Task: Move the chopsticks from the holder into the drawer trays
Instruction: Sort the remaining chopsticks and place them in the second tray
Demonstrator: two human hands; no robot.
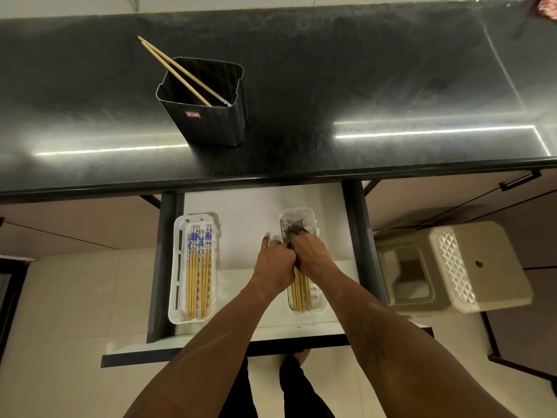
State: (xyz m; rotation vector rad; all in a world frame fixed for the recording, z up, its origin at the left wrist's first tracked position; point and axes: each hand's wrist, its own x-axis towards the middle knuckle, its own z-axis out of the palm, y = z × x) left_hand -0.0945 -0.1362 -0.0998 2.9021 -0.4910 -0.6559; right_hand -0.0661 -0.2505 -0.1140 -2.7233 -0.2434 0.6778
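A dark metal holder stands on the black counter with two wooden chopsticks leaning out to the upper left. Below it the open drawer holds two white trays. The left tray is filled with several chopsticks with blue-patterned tops. Both hands meet over the right tray, which also holds several chopsticks. My left hand rests at the tray's left side with fingers bent. My right hand is closed over the chopsticks lying in that tray.
A beige plastic stool stands on the floor right of the drawer. The counter's front edge overhangs the drawer's back. Cabinet fronts flank the drawer on both sides. My legs show below the drawer front.
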